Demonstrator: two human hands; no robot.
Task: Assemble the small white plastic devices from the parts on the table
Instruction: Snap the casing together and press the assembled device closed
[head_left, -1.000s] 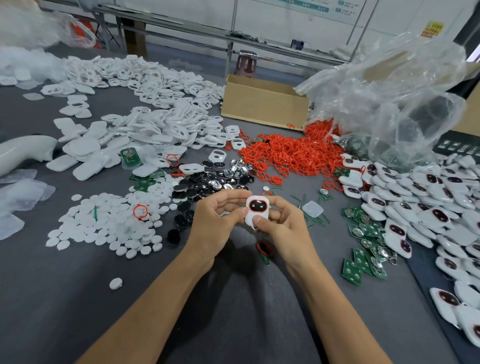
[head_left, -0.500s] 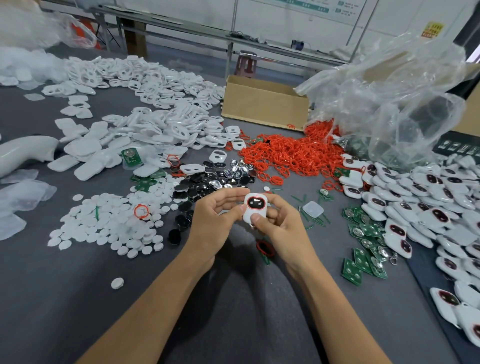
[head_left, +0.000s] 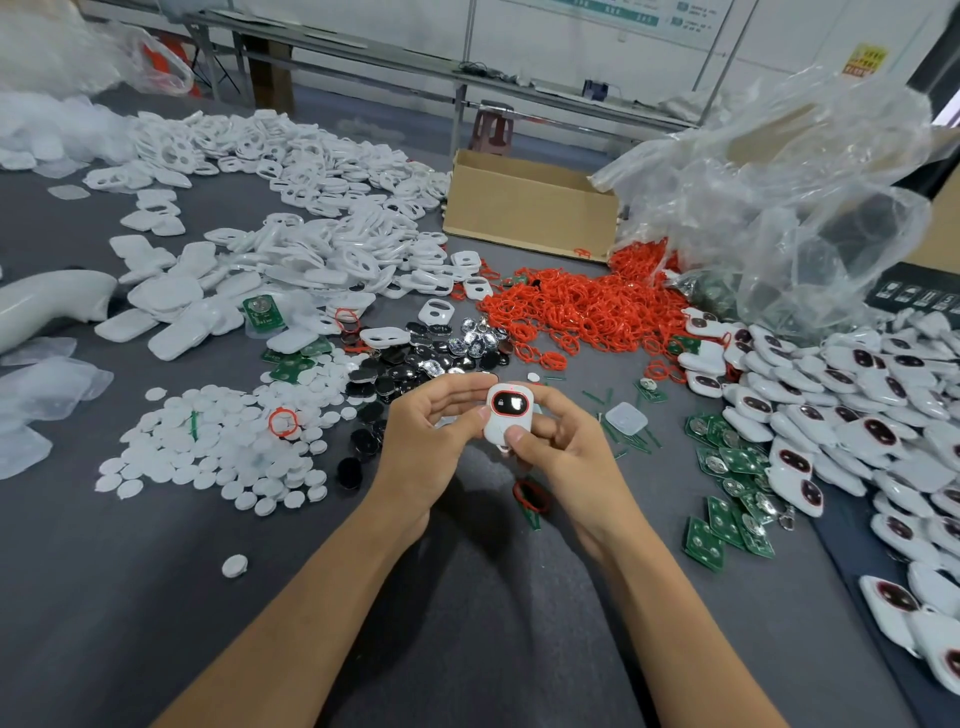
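Both hands hold one small white device (head_left: 508, 415) above the middle of the grey table (head_left: 156, 597). It has a dark oval window ringed in red. My left hand (head_left: 431, 441) grips its left side, thumb on the front. My right hand (head_left: 566, 447) grips its right side, thumb pressing the lower front. Around lie part piles: white shells (head_left: 291, 260), white round discs (head_left: 208, 447), black oval lenses (head_left: 415, 364), red rings (head_left: 587, 306), green circuit boards (head_left: 727, 499). A heap of assembled devices (head_left: 852, 415) fills the right side.
A brown cardboard box (head_left: 524, 208) stands behind the red rings. A big crumpled clear plastic bag (head_left: 789, 197) rises at the back right. A loose red ring (head_left: 530, 496) lies under my hands. A white curved tool (head_left: 47, 306) sits at the left edge.
Both hands have shifted the device slightly up and tilted it; the right thumb slid lower on its front. Nothing else on the table moved.
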